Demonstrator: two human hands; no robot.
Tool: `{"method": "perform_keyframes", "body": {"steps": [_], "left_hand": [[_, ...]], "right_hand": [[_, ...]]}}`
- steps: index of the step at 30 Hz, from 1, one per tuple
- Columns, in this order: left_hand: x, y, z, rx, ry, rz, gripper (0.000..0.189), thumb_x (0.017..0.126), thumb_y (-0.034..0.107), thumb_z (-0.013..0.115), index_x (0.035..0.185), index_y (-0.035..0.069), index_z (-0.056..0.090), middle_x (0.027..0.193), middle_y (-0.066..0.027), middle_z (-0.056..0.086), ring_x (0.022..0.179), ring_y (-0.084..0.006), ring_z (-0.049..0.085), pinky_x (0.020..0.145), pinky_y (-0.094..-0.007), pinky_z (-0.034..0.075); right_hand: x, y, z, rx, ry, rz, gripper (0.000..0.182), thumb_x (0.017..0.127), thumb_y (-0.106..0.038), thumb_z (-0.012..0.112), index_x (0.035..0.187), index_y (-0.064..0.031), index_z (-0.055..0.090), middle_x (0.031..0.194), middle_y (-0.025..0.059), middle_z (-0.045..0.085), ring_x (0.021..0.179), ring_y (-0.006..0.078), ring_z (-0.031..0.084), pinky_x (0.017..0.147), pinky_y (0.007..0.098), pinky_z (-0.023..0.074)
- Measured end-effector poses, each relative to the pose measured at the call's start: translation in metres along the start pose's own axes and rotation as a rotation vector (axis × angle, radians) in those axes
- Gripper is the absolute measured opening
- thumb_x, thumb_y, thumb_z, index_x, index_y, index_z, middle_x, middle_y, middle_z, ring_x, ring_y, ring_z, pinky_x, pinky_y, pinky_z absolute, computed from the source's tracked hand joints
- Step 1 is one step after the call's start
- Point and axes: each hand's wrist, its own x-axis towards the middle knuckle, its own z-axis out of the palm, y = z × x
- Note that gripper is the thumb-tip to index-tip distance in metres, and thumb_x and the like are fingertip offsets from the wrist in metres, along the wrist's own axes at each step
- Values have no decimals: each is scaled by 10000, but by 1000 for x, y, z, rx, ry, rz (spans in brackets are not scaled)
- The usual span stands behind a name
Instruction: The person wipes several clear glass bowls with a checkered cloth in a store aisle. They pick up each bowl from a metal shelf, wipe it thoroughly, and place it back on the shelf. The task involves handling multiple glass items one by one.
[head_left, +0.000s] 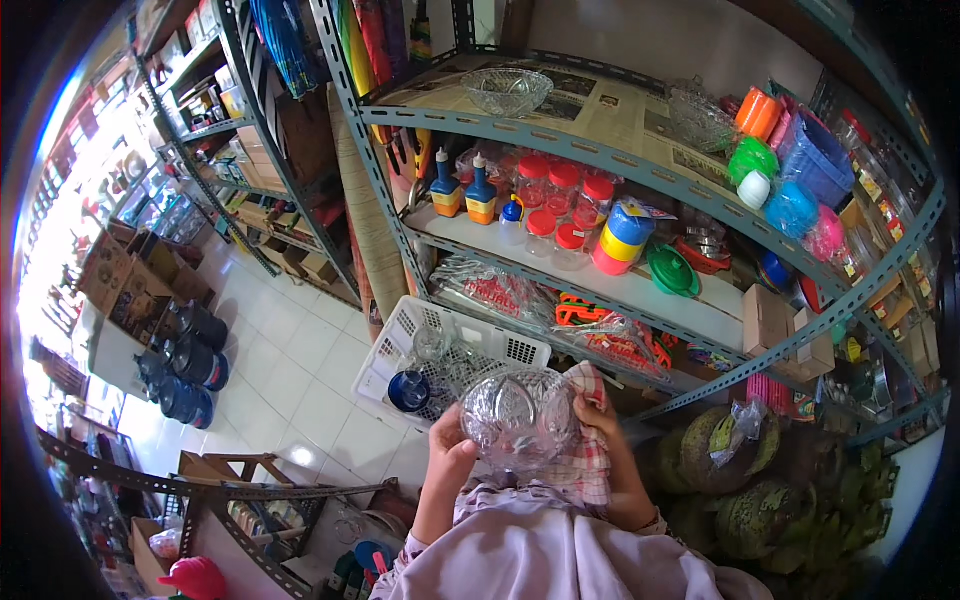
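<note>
A clear patterned glass bowl (519, 416) is held in front of my body between both hands. My left hand (451, 437) grips its left side, thumb toward me. On the right, my right hand (595, 417) holds a red-and-white checked cloth (589, 457) against the rim; the fingers behind the cloth are partly hidden. Just beyond the bowl stands a white plastic basket (379, 356) with clear glassware (433, 343) and a dark blue glass item (409, 391) inside.
A slotted-metal shelf rack (600, 154) rises ahead, bearing another glass bowl (507, 91), red-lidded jars (562, 187) and plastic ware. Large dark green rounded objects (720, 457) sit at right. Water jugs (187, 367) stand on the tiled floor (300, 375) at left. A metal frame (247, 491) crosses the lower left.
</note>
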Motion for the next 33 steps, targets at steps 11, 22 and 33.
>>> {"method": "perform_keyframes", "body": {"steps": [11,22,33], "left_hand": [[2,5,-29,-8,-432,-301,464,688,335,718,873,-79,620,848,-114,643,779,-169,594,726,-311,458],[2,3,-1,-58,-48,-194,277,799,162,611,902,-95,602,839,-145,638,736,-215,629,677,-317,515],[24,-18,3,-217,216,70,445,824,272,566,1119,-47,473,1028,-197,582,911,-304,601,779,-474,506]], "right_hand": [[-23,-104,84,-466,-258,197,338,743,-231,711,980,-14,609,811,24,614,738,83,529,687,232,416],[-9,-97,122,-1081,53,-518,281,758,-169,664,1001,-45,600,975,129,592,847,269,575,760,338,451],[11,-76,107,-1033,-72,-847,298,808,-168,583,1073,-32,573,1242,138,476,1148,341,438,989,436,302]]}}
